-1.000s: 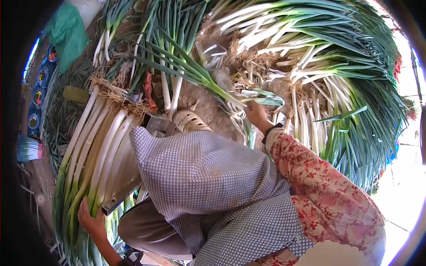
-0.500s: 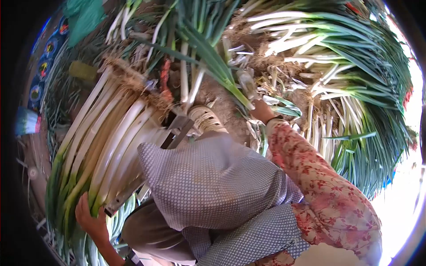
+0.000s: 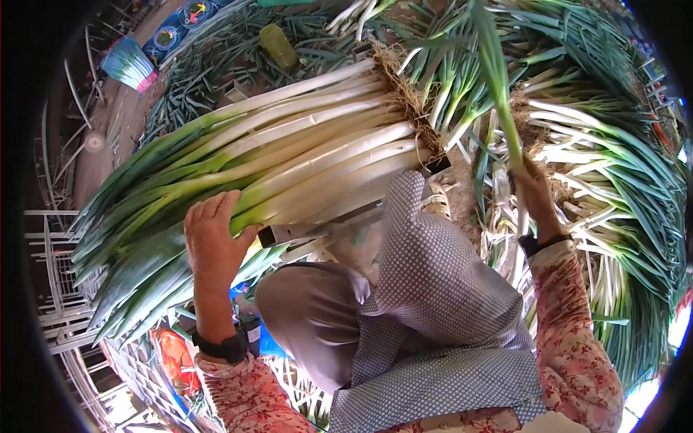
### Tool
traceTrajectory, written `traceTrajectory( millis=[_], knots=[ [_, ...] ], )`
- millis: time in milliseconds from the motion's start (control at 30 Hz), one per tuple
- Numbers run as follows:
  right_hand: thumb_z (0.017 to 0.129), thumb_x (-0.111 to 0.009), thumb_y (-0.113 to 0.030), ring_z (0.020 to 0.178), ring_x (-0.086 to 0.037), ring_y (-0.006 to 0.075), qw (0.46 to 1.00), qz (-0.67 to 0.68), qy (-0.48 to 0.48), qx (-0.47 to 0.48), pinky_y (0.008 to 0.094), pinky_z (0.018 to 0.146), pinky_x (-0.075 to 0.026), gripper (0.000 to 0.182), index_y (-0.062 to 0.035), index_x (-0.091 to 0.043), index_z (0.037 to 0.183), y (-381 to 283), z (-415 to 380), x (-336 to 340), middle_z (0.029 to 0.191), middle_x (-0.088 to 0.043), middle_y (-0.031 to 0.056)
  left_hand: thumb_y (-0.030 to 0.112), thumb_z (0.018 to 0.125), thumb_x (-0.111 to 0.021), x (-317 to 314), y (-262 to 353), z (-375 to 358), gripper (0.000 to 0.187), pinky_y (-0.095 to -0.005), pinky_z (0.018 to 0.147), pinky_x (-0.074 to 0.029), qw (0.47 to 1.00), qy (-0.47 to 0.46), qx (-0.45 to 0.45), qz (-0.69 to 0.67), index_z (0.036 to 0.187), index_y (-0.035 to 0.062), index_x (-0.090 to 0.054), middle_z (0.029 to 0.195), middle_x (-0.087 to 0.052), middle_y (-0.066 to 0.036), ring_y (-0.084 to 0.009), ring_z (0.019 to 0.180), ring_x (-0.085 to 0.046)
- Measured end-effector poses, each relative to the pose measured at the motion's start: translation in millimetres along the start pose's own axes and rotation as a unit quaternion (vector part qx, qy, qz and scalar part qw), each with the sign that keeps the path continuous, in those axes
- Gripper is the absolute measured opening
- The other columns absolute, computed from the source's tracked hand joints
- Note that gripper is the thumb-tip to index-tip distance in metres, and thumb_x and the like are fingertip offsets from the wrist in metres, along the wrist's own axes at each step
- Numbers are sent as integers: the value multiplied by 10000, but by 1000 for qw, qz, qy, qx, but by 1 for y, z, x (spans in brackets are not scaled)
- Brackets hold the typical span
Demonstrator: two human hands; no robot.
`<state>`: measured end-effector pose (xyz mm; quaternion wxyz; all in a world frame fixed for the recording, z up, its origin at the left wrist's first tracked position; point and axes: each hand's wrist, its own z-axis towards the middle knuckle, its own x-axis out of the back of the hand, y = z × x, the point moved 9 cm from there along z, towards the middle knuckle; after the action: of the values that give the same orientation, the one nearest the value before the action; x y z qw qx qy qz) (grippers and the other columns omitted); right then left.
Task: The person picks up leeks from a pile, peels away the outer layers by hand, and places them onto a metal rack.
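Observation:
Side by side on a metal stand (image 3: 289, 234) lies a row of long green onions (image 3: 310, 155), white stalks and hairy roots toward the upper right, green leaves toward the lower left. My left hand (image 3: 215, 234) rests on the near side of this row, where white turns green, fingers laid over the leaves and thumb apart. On the right, my right hand (image 3: 535, 189) is closed around a single green onion (image 3: 498, 79), its green leaves pointing up and its white end below the hand. The fingers' far side is hidden.
A large heap of green onions (image 3: 621, 195) fills the right side, roots inward. Cut leaves (image 3: 209, 94) litter the ground at upper left, near a yellow-green cup-like object (image 3: 278, 47). A metal rack (image 3: 54, 281) stands at far left. My apron-covered knee (image 3: 447, 252) is beside the stand.
The view has turned and shifted, so the stand's row now lies more level. The onion in my right hand has swung to near upright. My left hand stays at the row's near side.

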<state>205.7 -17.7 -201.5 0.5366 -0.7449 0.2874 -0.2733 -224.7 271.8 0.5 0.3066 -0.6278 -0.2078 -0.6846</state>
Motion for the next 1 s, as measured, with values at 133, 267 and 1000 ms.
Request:
traceTrajectory(
  millis=[133, 267, 1000],
  knots=[
    [859, -566, -193, 670, -472, 62, 938, -134, 19, 318, 210, 576, -412, 475, -19, -455, 1287, -184, 8, -40, 740, -541, -2, 265, 615, -753, 2, -2, -2, 559, -393, 965, -339, 1000, 14, 9, -9, 1109, 72, -578, 1090, -586, -90, -260, 1036, -517],
    [866, -567, -217, 719, -540, 135, 855, -148, 54, 494, 259, 653, -456, 431, -92, -464, 1266, -324, -21, -137, 885, -563, 91, 258, 603, -758, 9, -3, -5, 548, -386, 949, -359, 999, 33, 16, -22, 1089, 71, -590, 1072, -595, -85, -261, 1015, -532],
    [816, -578, -215, 796, -577, 314, 790, -248, -291, 480, 406, 721, -450, 395, -228, -553, 1209, -191, -86, -425, 832, -558, 123, 230, 563, -771, 15, -2, -7, 561, -383, 922, -374, 996, 74, -9, -51, 1069, 57, -602, 1055, -606, -95, -255, 1000, -548]
  ],
)
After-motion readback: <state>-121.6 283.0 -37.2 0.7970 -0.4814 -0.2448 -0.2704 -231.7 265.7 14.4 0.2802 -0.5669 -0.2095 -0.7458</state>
